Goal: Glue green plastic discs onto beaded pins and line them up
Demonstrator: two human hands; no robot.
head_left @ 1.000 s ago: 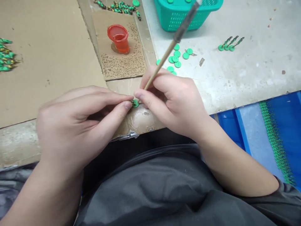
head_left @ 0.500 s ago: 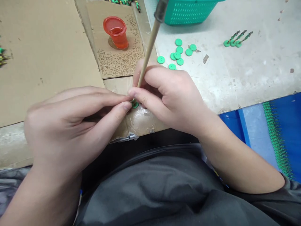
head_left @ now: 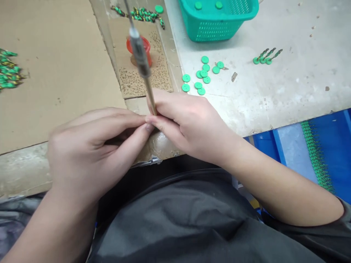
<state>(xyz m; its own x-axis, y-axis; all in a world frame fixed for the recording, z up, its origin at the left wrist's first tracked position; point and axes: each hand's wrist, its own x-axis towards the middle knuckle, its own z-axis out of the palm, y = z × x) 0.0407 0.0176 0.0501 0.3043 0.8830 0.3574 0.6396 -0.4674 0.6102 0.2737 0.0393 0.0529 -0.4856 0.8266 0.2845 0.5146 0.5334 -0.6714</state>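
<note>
My right hand [head_left: 189, 124] is closed around a thin wooden-handled brush [head_left: 148, 87], whose dark upper part leans up and away toward the red cup. My left hand [head_left: 95, 146] is in a pinch, its thumb and forefinger meeting the right fingertips near the table's front edge. What the left fingertips hold is hidden behind them. Beyond the hands, the red cup [head_left: 146, 47] stands on a spotted cardboard piece [head_left: 131, 82]. Several green buttons [head_left: 206, 79] lie loose to the right of that cardboard.
A green basket [head_left: 214, 31] stands at the back. Three green discs with twisted stems [head_left: 262, 61] lie at the right. Green-and-black twisted pieces [head_left: 144, 15] lie behind the cup, more [head_left: 9, 71] at far left. Blue trays [head_left: 340, 146] are below the table's right edge.
The brush has tilted from leaning right to leaning left. The green disc seen at my fingertips is now hidden. The view has shifted, showing more of the basket and the twisted pieces.
</note>
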